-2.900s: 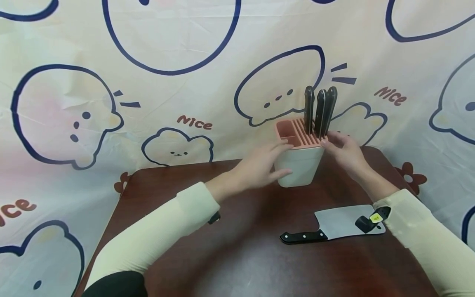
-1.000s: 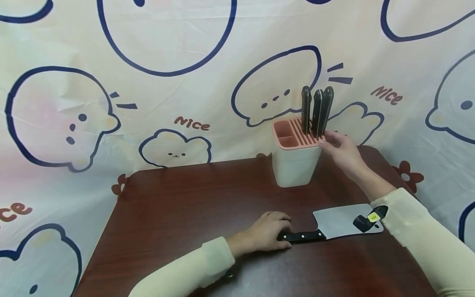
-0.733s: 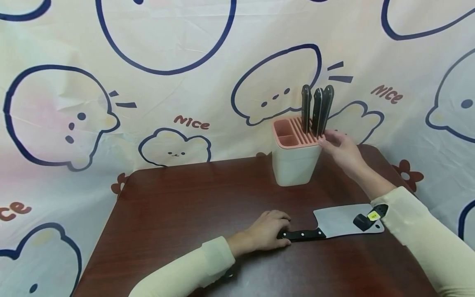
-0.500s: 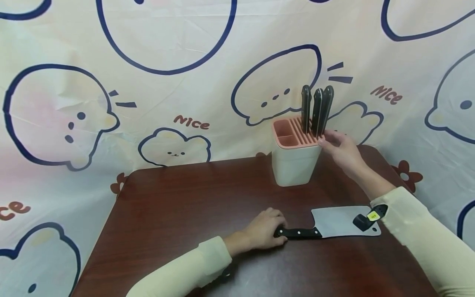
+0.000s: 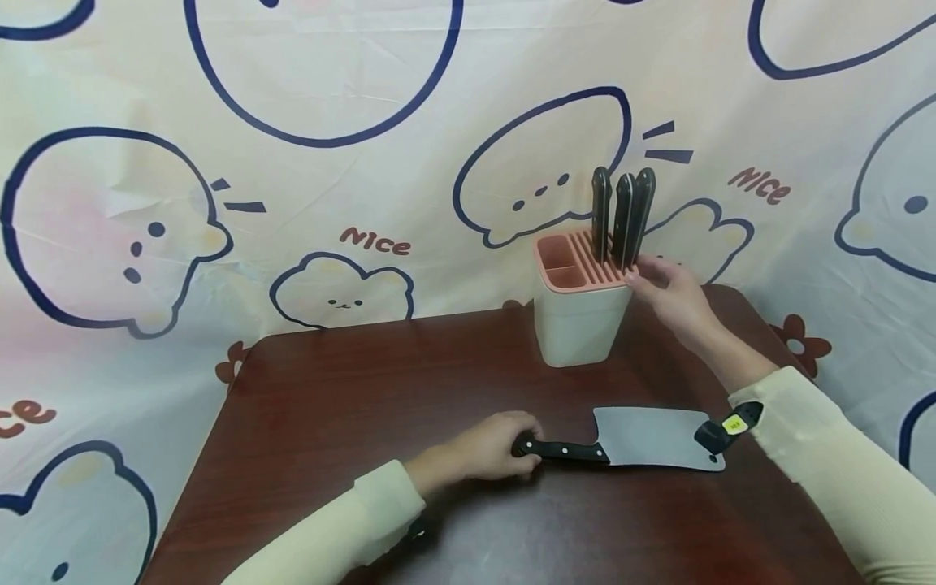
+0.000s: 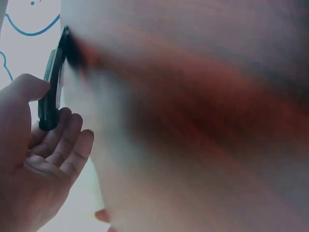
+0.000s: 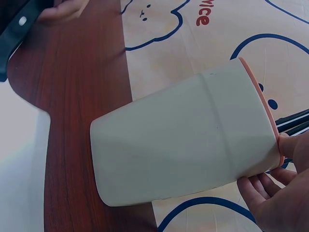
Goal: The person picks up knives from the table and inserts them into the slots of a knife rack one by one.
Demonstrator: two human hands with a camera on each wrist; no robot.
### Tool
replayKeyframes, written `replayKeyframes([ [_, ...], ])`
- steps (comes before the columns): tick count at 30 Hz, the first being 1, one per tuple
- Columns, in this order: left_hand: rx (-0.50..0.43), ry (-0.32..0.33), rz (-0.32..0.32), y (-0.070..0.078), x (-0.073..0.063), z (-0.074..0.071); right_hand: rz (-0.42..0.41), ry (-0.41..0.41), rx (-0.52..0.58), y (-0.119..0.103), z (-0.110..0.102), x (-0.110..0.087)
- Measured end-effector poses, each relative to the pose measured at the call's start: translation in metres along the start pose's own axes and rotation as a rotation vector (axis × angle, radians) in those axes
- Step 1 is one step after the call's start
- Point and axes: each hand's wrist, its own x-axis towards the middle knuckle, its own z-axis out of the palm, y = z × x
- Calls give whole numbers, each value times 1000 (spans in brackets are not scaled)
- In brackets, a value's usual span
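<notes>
My left hand (image 5: 497, 445) pinches the butt end of a cleaver's black riveted handle (image 5: 566, 451) between thumb and fingers. The cleaver's broad pale blade (image 5: 643, 437) points right, close over the table. In the left wrist view the thumb presses on the handle (image 6: 50, 92), with the fingers curled below its end. At the back right stands a white knife holder (image 5: 581, 329) with a pink slotted top. My right hand (image 5: 678, 301) grips its right rim, thumb at the top edge and fingers (image 7: 258, 188) along the side.
Several black-handled knives (image 5: 600, 215) stand in the holder's slots; its left compartments (image 5: 561, 264) hold nothing visible. A small black wrist device (image 5: 720, 432) overlaps the blade's far corner. Behind the dark red table (image 5: 351, 406) hangs a cartoon-printed cloth (image 5: 351, 187).
My left hand has left the holder's side, come down to the cleaver, taken its handle end and moved it left. My right hand has stayed at the holder's rim.
</notes>
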Motion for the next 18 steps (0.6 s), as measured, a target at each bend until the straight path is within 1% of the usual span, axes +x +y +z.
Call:
replayKeyframes([
  [3,-17,14,1,0,-5,-11,2,1,5,0,0,0],
  [8,-86,61,5,3,-12,-34,4,0,-2,1,0,-1],
  [11,-100,93,13,7,-16,-47,0,-1,-4,2,0,-1],
  [15,-99,141,21,11,-22,-61,-3,-2,-2,2,-1,-1],
  [18,-124,196,55,13,-26,-70,-1,-7,0,2,-1,0],
])
